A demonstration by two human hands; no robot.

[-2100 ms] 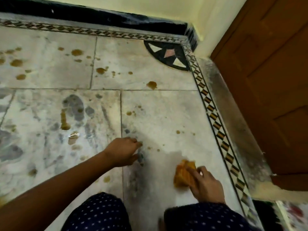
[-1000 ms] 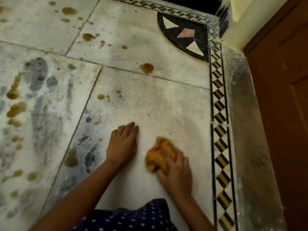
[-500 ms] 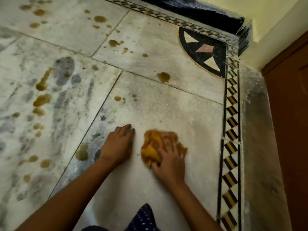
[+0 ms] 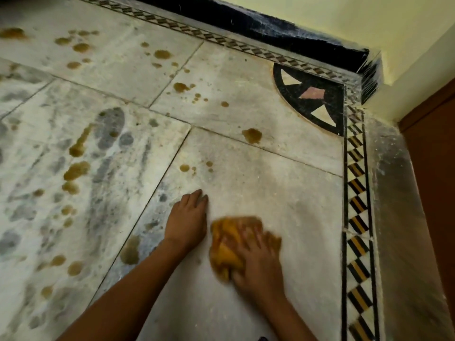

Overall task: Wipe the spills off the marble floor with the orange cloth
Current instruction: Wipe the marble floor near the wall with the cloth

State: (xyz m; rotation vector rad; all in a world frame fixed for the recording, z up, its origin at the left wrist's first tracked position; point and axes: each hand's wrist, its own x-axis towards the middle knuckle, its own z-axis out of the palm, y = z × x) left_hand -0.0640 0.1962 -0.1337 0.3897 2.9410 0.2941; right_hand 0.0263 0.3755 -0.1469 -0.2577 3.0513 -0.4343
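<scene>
1. The right hand lies on the orange cloth, fingers spread fairly flat, pressing it onto the marble floor. Motion blur hides whether the thumb hooks its edge.
2. The cloth looks soft, light and bunched. It probably slides easily on polished stone and is best held under a flat palm at its middle, loose edges tucked in.
3. Just beside it, the left hand rests flat on the floor, fingers straight and together, holding nothing.
4. A brown spill lies left of the left forearm. Small drops sit beyond the fingertips, and a larger blot lies farther off, near the black inlay.
</scene>
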